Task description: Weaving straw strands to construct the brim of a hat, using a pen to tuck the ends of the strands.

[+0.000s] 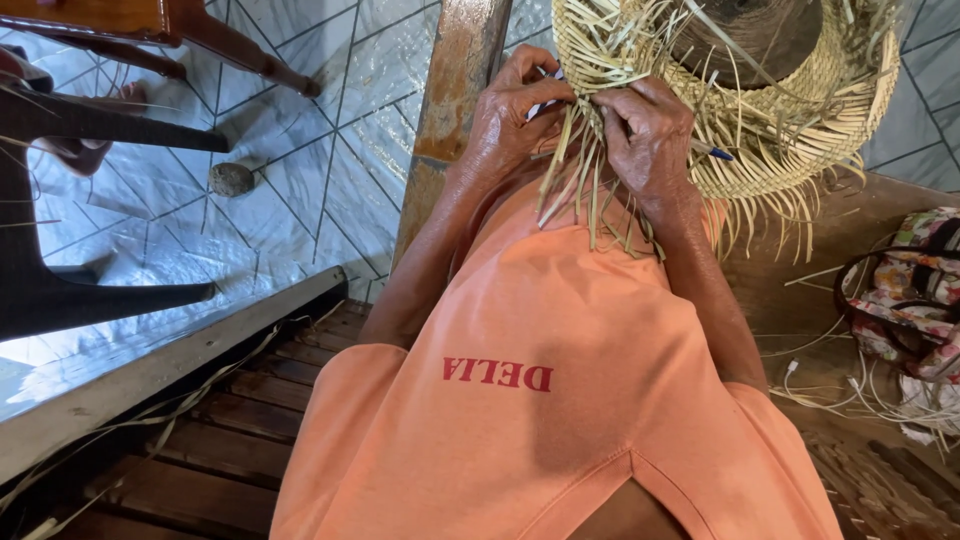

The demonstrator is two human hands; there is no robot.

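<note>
A half-woven straw hat (800, 110) sits over a dark round block (760, 30) at the top right, loose strands hanging from its brim. My left hand (515, 115) pinches straw strands (575, 190) at the brim's near edge. My right hand (650, 130) grips the strands beside it, fingers curled into the weave. A blue-tipped pen-like tool (712, 152) pokes out by my right hand. My orange shirt (560, 400) fills the lower middle.
A wooden post (450, 120) stands left of my hands. Dark chair legs (90, 290) and a small stone (231, 179) rest on the pale tiled floor (330, 170). A flowered bag (905, 290) and loose straw lie on the wooden boards (230, 450).
</note>
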